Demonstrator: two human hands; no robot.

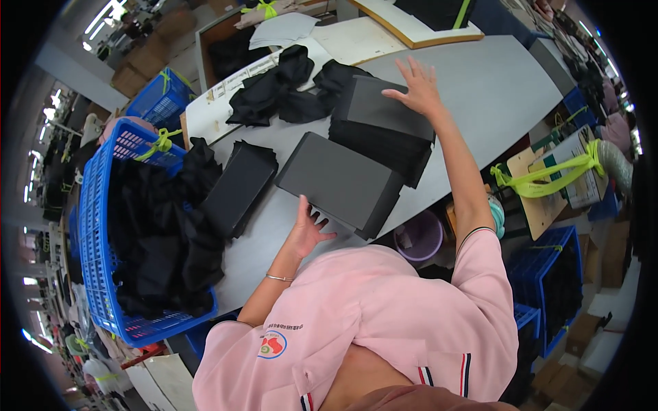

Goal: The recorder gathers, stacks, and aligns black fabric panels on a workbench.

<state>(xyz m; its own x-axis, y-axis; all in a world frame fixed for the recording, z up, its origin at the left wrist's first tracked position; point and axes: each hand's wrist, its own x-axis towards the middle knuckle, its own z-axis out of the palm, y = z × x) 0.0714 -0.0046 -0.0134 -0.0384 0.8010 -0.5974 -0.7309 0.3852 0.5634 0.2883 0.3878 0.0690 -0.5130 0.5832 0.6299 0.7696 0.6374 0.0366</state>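
Smooth grey table (493, 92) runs past your right hand (417, 88) to right corner; dark-grey rectangular sheet stack (339, 179) by near edge, left hand (308, 233) beside; all fingers apart.

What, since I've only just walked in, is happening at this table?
One person is at a grey table. The left hand is open at the near edge of the front black stack; the right hand is spread by the rear stack. Neither grips anything. A blue basket of black cloth sits on the left.
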